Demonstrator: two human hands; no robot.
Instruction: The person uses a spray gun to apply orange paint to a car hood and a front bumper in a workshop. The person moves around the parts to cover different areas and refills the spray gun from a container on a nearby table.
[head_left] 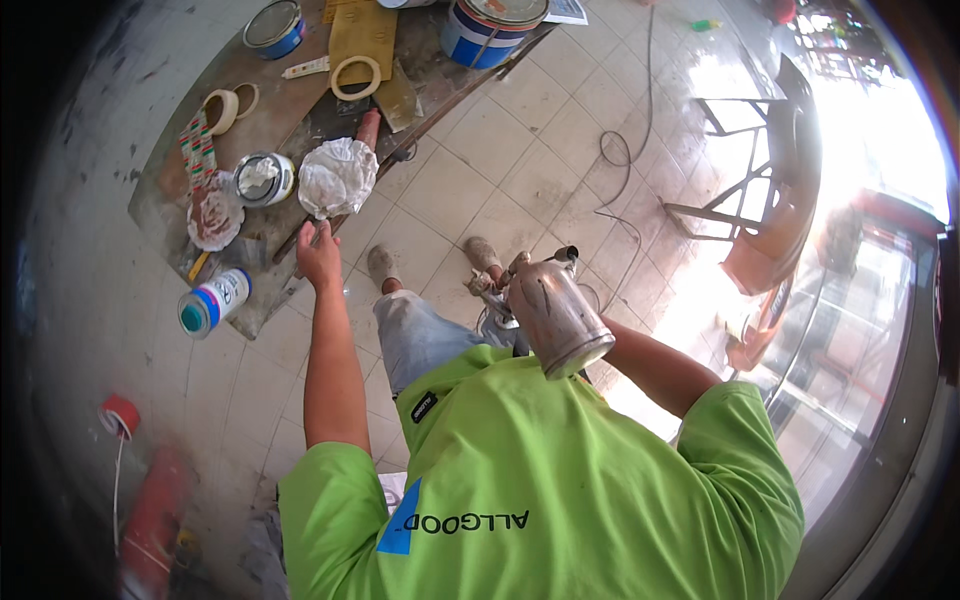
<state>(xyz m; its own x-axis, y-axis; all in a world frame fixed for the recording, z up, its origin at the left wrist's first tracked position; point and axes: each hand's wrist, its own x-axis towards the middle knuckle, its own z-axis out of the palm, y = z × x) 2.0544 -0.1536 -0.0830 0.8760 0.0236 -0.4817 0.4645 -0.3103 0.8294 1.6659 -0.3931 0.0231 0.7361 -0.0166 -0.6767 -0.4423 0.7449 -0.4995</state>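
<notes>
My left hand (319, 256) reaches to the table's near edge, its fingers slightly bent and apart, just below a crumpled white cloth or paper (338, 176). Whether the fingertips touch it I cannot tell. On my right side is a paint spray gun with a dented metal cup (558, 318), held in front of my body. The cup hides most of my right hand, which grips the gun; my right forearm (655, 362) shows behind it. Beside the crumpled piece stand an open paint can (264, 180) and, lower left, a white and blue can (215, 301) with a teal cap.
The worktable (290, 110) also bears masking tape rolls (356, 77), a blue paint bucket (490, 32), a smaller blue can (273, 28) and a stained round lid (215, 218). A hose (628, 165) trails over the tiled floor. An orange-brown panel (775, 235) leans on a stand at right.
</notes>
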